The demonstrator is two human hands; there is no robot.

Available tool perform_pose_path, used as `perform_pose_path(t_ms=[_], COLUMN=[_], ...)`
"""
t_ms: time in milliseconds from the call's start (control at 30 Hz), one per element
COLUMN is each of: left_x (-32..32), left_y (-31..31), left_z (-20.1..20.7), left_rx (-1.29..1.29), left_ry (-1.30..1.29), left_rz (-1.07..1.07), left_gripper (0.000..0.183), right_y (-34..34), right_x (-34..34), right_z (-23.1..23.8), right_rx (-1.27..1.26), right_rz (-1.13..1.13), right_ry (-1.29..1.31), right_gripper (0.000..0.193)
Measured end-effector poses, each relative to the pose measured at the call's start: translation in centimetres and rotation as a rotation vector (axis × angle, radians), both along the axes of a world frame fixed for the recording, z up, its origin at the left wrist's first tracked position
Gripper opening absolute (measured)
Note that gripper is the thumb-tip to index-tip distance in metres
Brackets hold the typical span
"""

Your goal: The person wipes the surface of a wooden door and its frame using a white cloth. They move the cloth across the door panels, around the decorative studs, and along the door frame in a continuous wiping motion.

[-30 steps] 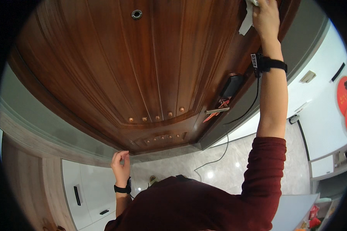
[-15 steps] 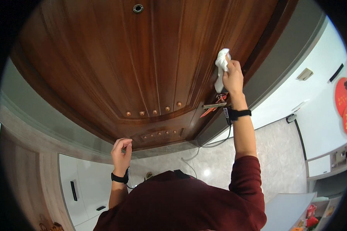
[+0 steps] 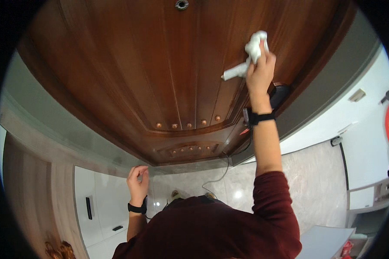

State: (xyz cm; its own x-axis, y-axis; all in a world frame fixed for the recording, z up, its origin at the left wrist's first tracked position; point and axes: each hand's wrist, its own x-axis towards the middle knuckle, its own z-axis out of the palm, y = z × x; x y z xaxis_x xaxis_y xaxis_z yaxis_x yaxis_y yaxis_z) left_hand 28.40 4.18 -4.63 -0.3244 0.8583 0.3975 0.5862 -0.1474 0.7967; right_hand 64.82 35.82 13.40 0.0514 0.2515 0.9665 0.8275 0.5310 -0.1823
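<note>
The right hand (image 3: pixel 260 78) closes around a crumpled white cloth (image 3: pixel 254 52) in front of a brown panelled wooden door (image 3: pixel 190 73); whether it presses the wood is unclear. The cloth looks light, limp and hard to damage, best gripped by its bunched middle, leaving the flap loose. The left hand (image 3: pixel 138 185) is half curled, nothing visible in it. Blur softens the right fingertips, and the door's top is cut off
</note>
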Motion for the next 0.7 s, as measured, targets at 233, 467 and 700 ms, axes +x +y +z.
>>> perform_pose_path(t_ms=[233, 467, 700], left_x=[-0.5, -0.2, -1.3], left_y=[-0.8, -0.1, -1.6], left_z=[0.6, 2.1, 0.7], left_rx=[0.002, 0.039, 0.019], left_ry=[0.031, 0.045, -0.007], left_rz=[-0.018, -0.108, -0.073], left_gripper=[0.016, 0.015, 0.015], right_y=[-5.1, -8.5, -4.1], right_x=[-0.2, 0.5, -2.7], right_z=[-18.4, -9.9, 1.5], right_rx=[-0.648, -0.628, -0.033], right_rz=[-0.075, 0.048, -0.044], right_ry=[0.030, 0.068, -0.179], right_gripper=[0.067, 0.066, 0.067])
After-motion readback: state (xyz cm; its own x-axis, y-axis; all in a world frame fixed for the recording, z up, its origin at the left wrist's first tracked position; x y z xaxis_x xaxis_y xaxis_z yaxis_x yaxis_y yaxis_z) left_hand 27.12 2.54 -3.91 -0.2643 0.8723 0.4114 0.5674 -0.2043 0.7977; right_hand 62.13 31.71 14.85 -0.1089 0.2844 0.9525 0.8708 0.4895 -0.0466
